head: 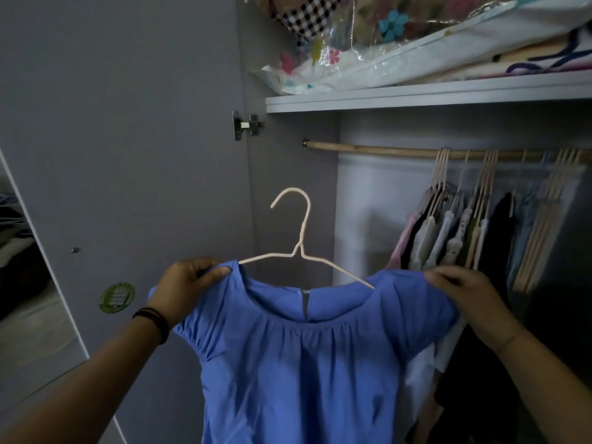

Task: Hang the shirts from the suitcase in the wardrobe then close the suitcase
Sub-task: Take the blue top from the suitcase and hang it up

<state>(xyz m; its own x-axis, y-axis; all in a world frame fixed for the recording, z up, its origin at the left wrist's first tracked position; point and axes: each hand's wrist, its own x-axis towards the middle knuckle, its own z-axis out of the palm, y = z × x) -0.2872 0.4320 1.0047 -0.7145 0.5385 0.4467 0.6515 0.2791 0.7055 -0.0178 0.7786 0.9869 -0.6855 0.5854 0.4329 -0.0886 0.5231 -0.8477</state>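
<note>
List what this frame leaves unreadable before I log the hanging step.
The suitcase: outside the head view; open or closed is unknown.
The hanger arm ends: head view, hidden inside the blue shirt.
The shirt's hem: head view, cut off by the bottom edge.
The rail, right end: head view, cut off by the right edge.
The hanging clothes: head view, dim and blurred; cannot be counted.

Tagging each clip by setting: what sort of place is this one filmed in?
Probably a bedroom, in front of an open wardrobe: a wooden rail carries clothes on hangers, bagged bedding lies on the shelf above, and the left hand and right hand grip a blue shirt on a cream hanger.
</note>
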